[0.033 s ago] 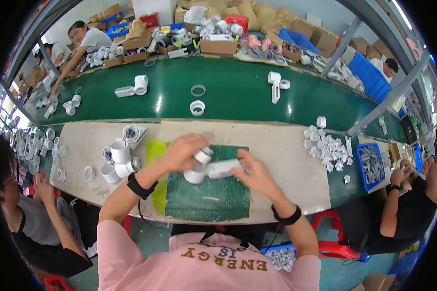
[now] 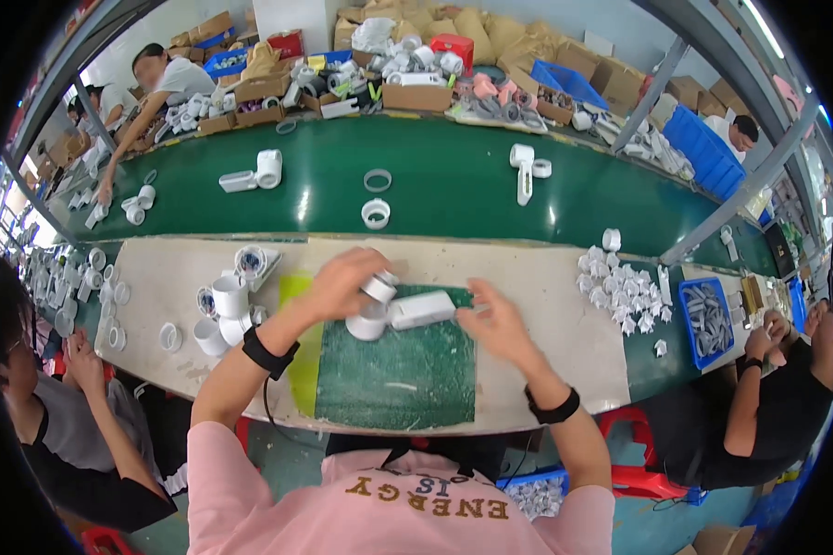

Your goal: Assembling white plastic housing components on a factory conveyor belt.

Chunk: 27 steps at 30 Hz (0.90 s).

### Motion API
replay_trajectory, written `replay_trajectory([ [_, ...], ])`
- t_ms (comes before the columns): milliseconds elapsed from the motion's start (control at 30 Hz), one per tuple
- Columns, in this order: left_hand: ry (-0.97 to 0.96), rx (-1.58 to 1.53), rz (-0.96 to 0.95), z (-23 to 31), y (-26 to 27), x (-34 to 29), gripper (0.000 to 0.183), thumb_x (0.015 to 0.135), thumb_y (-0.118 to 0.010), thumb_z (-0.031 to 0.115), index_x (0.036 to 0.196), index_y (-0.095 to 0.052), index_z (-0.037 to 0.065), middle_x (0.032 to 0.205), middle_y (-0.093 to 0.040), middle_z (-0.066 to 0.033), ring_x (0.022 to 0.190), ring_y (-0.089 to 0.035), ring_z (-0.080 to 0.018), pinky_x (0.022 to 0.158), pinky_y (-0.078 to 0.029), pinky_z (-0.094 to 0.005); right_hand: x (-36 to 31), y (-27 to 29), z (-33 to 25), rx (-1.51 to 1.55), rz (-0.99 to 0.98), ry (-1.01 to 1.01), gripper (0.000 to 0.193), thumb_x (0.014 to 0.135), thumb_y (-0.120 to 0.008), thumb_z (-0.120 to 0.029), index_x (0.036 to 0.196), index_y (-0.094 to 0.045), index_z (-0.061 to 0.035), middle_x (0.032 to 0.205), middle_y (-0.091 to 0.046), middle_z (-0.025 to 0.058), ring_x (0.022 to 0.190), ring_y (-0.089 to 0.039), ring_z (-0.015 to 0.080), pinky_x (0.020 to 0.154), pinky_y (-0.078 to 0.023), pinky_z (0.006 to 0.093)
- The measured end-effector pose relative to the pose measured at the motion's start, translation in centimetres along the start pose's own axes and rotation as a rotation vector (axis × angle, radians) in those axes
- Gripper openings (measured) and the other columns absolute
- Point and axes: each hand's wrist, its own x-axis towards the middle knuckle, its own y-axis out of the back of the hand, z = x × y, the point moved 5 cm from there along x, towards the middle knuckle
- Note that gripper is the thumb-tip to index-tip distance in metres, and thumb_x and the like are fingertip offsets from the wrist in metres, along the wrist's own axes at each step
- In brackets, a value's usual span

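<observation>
My left hand [image 2: 350, 279] is curled round a white round plastic part [image 2: 379, 286], held just above the mat. Directly below that part sits a white cup-shaped housing [image 2: 367, 323], slightly blurred. A white flat handle [image 2: 423, 310] extends from the housing toward the right; the joint between them is partly unclear. My right hand [image 2: 498, 321] has its fingers apart beside the handle's far end and grips nothing. Under all this lies a green mat [image 2: 398, 384] with a yellow-green strip [image 2: 302, 370] along its left side.
White cylinders [image 2: 230, 296] and round parts with wiring stand left. White star-shaped pieces [image 2: 620, 287] are heaped right, near a blue tray [image 2: 706, 319] of grey parts. Beyond runs a green conveyor belt [image 2: 435, 171] carrying spaced-out white parts. Co-workers sit at both sides.
My right hand has come off the handle and shifted slightly right, its fingers spreading. My left hand and the round part have moved a little to the left.
</observation>
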Motion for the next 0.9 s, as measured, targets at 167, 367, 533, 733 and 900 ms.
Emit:
replay_trajectory([
  [167,0.129,0.067,0.265,-7.0,1.9,4.0,0.036,0.06,-0.069,0.003,0.094,-0.058,0.002,0.093,-0.059,-0.0128,0.083,-0.056,-0.0332,0.072,-0.046,-0.0383,8.4,7.4,10.2,-0.352,0.16,-0.148,0.053,0.074,-0.065,-0.018,0.123,-0.049,-0.0072,0.105,-0.057,0.0226,0.096,-0.058,0.0337,0.081,-0.048,0.0389],
  [367,0.276,0.051,0.496,-10.7,0.8,9.4,0.053,0.066,-0.071,0.004,0.114,-0.05,-0.002,0.112,-0.052,-0.0215,0.103,-0.052,-0.0395,0.087,-0.045,-0.0414,17.3,7.0,15.7,-0.615,0.274,-0.145,0.059,0.071,-0.062,-0.02,0.128,-0.047,-0.019,0.121,-0.038,0.0332,0.109,-0.043,0.0477,0.097,-0.037,0.0456],
  [533,0.222,0.042,0.287,-6.5,-3.6,8.9,0.066,0.07,-0.067,0.01,0.128,-0.037,-0.001,0.131,-0.033,-0.0291,0.119,-0.037,-0.0445,0.101,-0.034,-0.0433,19.9,7.8,17.2,-0.659,0.231,-0.24,0.055,0.073,-0.062,-0.022,0.125,-0.05,-0.0106,0.12,-0.042,0.0268,0.109,-0.045,0.0432,0.093,-0.039,0.0451],
  [733,0.197,-0.327,-0.088,2.7,-6.5,3.0,0.064,0.079,-0.068,0.016,0.132,-0.035,0.001,0.122,-0.044,-0.0189,0.101,-0.055,-0.0274,0.083,-0.048,-0.0336,12.7,10.0,10.5,-0.352,0.294,-0.066,0.044,0.076,-0.064,-0.02,0.119,-0.057,-0.0074,0.102,-0.054,0.0161,0.089,-0.057,0.0252,0.076,-0.048,0.0306],
  [900,0.819,-1.251,-0.121,1.7,-10.5,0.4,0.07,0.088,-0.058,0.034,0.139,-0.019,0.003,0.123,-0.045,-0.018,0.101,-0.058,-0.0271,0.082,-0.051,-0.0354,-0.3,5.8,1.5,0.269,0.175,0.032,0.038,0.079,-0.062,-0.006,0.116,-0.06,-0.008,0.106,-0.054,0.014,0.082,-0.057,0.018,0.065,-0.046,0.0256],
])
